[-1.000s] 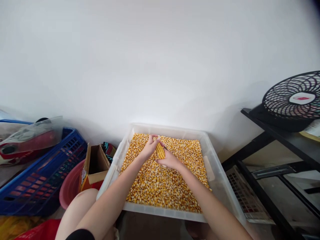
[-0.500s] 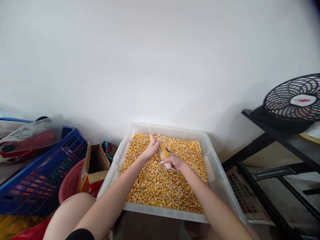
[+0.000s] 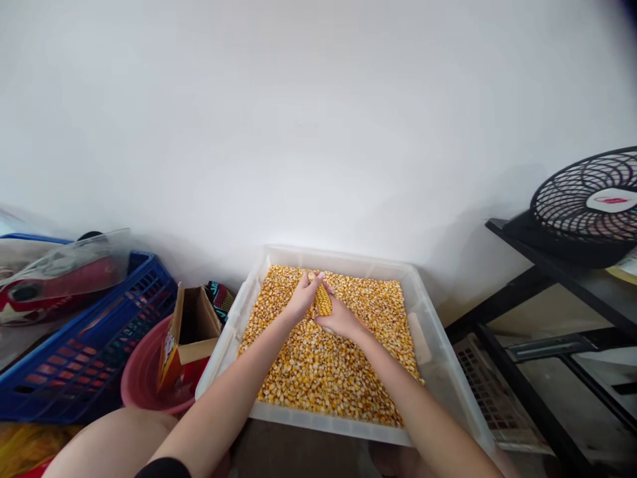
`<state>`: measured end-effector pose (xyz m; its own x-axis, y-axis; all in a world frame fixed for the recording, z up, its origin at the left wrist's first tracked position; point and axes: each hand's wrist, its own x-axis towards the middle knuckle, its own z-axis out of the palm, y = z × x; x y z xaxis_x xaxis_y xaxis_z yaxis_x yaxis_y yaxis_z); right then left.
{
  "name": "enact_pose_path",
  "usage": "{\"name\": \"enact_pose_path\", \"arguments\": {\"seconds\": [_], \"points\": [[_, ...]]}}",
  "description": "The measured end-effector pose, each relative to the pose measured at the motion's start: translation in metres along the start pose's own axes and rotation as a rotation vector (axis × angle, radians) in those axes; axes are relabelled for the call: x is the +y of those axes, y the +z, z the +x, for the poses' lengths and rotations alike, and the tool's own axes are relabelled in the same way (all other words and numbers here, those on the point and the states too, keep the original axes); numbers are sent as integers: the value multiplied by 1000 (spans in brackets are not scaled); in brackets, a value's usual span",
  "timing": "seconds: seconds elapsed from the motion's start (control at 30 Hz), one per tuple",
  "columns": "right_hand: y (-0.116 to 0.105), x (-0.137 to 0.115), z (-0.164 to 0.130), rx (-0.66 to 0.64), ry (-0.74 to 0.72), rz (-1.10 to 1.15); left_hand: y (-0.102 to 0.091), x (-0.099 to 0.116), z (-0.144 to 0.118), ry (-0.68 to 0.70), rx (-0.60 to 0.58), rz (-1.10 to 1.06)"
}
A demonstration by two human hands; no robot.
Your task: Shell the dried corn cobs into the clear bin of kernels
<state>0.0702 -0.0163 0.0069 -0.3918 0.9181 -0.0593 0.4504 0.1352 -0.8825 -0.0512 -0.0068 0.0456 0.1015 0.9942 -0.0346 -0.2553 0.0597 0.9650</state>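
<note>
Your knee (image 3: pixel 104 441) and black sleeve edge are cut off at the bottom left. Both forearms reach over the clear plastic bin (image 3: pixel 432 352), full of loose corn kernels (image 3: pixel 318 372). Your left hand (image 3: pixel 302 297) and right hand (image 3: pixel 340 320) meet over the far half of the bin, both grips wrapped around one corn cob (image 3: pixel 323 301); left grip curls round its upper end, right grip cups the lower end from below. Only the cob's yellow middle shows, both ends hidden by fingers. Left of the bin: open cardboard box (image 3: pixel 192 332) sitting in a red basin (image 3: pixel 144 382), blue crate (image 3: pixel 84 345) partly cut off, a clear bag on top, contents hard to make out. Right: black shelf (image 3: pixel 562 265) with a fan (image 3: pixel 592 206), cropped by the edge.
</note>
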Motion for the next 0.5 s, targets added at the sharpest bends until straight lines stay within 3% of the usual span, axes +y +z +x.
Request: {"name": "enact_pose_path", "arguments": {"seconds": [0.3,0.5], "points": [[-5,3,-9,-236,196,385,-4,0,-2,48,-94,107],[-15,6,-10,-399,167,549,-6,-4,3,49,-135,97]]}}
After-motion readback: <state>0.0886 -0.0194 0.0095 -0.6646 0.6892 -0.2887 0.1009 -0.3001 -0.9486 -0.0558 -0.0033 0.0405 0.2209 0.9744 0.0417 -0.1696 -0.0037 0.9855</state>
